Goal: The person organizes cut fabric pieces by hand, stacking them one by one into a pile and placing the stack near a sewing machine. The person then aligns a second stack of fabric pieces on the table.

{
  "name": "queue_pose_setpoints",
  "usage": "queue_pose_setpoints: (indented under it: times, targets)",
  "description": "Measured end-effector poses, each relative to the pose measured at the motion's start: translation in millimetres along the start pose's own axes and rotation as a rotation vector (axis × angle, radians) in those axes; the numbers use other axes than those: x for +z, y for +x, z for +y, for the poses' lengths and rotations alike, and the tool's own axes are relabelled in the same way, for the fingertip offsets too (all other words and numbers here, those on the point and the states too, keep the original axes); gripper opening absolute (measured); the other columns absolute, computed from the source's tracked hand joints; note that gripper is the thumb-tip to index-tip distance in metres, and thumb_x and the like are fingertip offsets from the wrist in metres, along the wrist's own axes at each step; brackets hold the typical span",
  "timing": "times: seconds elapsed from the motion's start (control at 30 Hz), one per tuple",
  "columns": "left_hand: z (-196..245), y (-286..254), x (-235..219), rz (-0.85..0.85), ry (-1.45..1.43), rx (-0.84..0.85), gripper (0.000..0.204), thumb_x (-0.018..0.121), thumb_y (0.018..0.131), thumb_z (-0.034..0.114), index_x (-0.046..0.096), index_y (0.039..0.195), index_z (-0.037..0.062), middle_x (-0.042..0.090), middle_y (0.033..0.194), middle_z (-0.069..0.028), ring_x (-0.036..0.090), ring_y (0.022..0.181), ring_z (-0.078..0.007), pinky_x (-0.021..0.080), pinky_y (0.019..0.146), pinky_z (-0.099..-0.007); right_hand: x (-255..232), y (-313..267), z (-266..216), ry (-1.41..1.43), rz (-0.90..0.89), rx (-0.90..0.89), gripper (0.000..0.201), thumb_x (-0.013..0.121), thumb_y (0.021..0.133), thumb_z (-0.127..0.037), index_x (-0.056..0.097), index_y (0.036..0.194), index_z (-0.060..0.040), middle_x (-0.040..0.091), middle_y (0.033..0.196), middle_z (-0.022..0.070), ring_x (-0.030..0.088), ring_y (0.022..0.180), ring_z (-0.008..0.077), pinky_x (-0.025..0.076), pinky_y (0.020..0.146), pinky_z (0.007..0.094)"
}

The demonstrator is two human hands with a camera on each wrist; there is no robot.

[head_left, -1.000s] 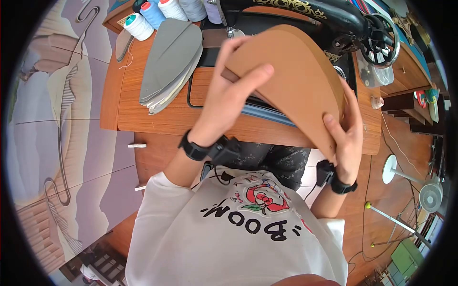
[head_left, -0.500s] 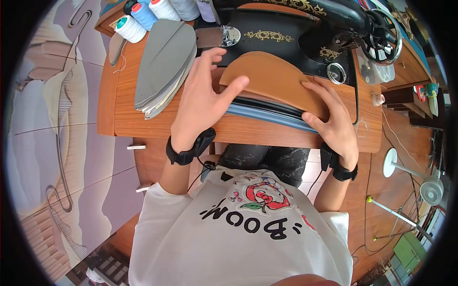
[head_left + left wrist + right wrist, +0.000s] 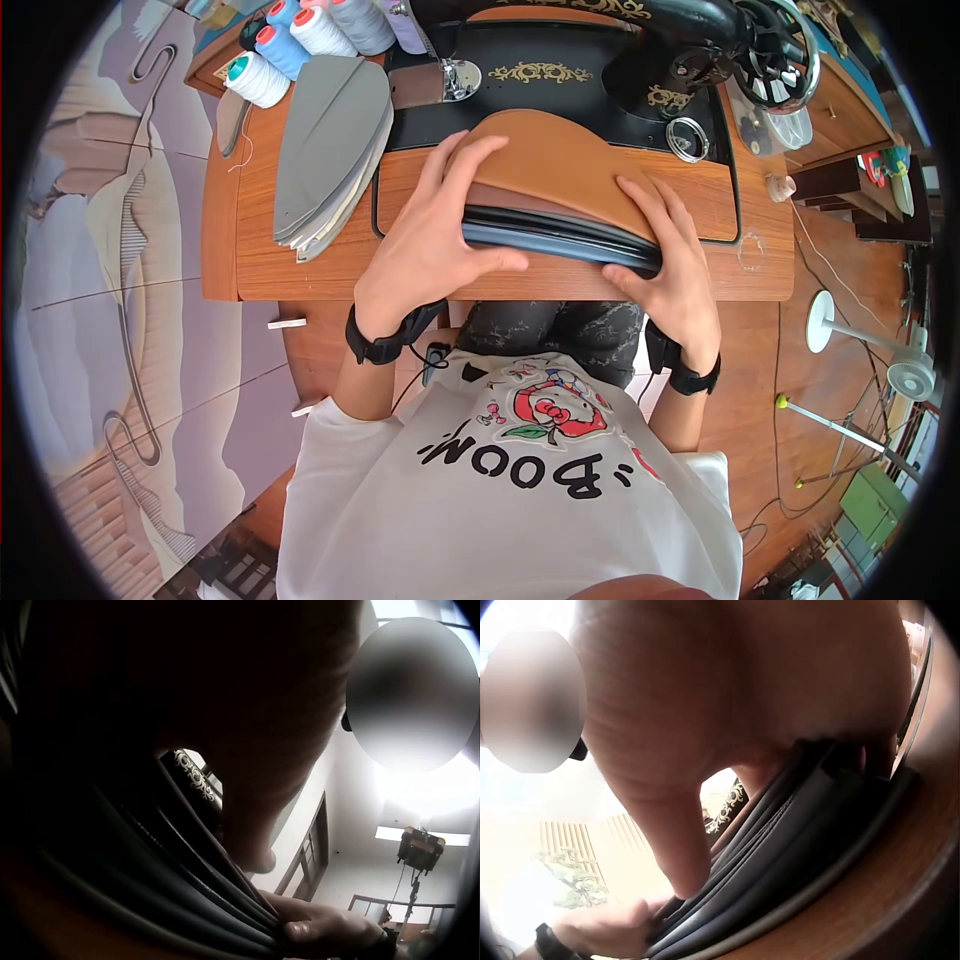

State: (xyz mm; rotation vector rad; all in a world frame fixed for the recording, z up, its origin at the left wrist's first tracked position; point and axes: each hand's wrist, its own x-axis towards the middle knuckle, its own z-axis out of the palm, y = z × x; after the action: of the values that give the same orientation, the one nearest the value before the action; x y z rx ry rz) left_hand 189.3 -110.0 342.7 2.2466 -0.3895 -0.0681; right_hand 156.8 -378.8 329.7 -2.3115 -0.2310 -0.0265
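Note:
A stack of half-round, leather-like pieces [image 3: 560,155] lies on the wooden sewing table, tan on top with maroon, black and blue edges below. My left hand [image 3: 425,235] is at the stack's left end, fingers spread against it and thumb stretched along the near edge. At the other end my right hand [image 3: 672,270] grips the stack, fingers over the tan top and thumb at the front. The layered edges [image 3: 757,870] show under the palm in the right wrist view. Much of the left wrist view is dark, with the edges [image 3: 202,877] low in it.
Behind the stack stands a black sewing machine [image 3: 690,65] with gold ornament and a handwheel [image 3: 785,50]. A pile of grey shaped pieces [image 3: 330,150] lies at the left, near several thread spools [image 3: 258,80]. A round metal ring [image 3: 687,139] sits right of the stack.
The tan piece, held up and tilted in both hands at first, now lies flat on the stack. My left hand, lifted off half a second ago, has come against the stack's left end.

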Motion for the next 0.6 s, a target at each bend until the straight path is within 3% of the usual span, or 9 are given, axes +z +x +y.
queue_pose_setpoints:
  times: [0.13, 0.33, 0.6]
  targets:
    - [-2.4, -1.0, 5.6, -0.042, 0.09, -0.034, 0.101, 0.092, 0.061, 0.009, 0.044, 0.148, 0.0226, 0.043, 0.153, -0.0196, 0.042, 0.141, -0.0446, 0.043, 0.112, -0.0503, 3.2, -1.9, -2.0, -0.06, 0.006, 0.034, 0.092, 0.087, 0.065, -0.002, 0.052, 0.147, -0.0226, 0.046, 0.149, 0.0221, 0.047, 0.133, 0.0434, 0.044, 0.11, 0.0475]
    - [-5.5, -4.0, 8.3, -0.002, 0.102, -0.003, 0.093, 0.09, 0.061, 0.003, 0.049, 0.143, 0.0207, 0.046, 0.149, -0.0218, 0.046, 0.137, -0.0456, 0.046, 0.108, -0.0493, 6.4, -8.3, 0.1, -0.058, 0.01, 0.013, 0.092, 0.087, 0.065, -0.002, 0.052, 0.148, -0.0225, 0.05, 0.139, 0.0252, 0.05, 0.123, 0.0433, 0.046, 0.107, 0.0479]
    - [2.9, -31.9, 13.2, 0.021, 0.076, -0.007, 0.091, 0.089, 0.063, 0.003, 0.049, 0.144, 0.0152, 0.05, 0.144, -0.021, 0.05, 0.132, -0.0448, 0.047, 0.107, -0.0477, 17.5, -45.6, -4.1, -0.12, 0.094, -0.014, 0.09, 0.086, 0.065, -0.001, 0.054, 0.147, -0.0228, 0.05, 0.139, 0.0253, 0.051, 0.122, 0.0433, 0.045, 0.105, 0.0483]
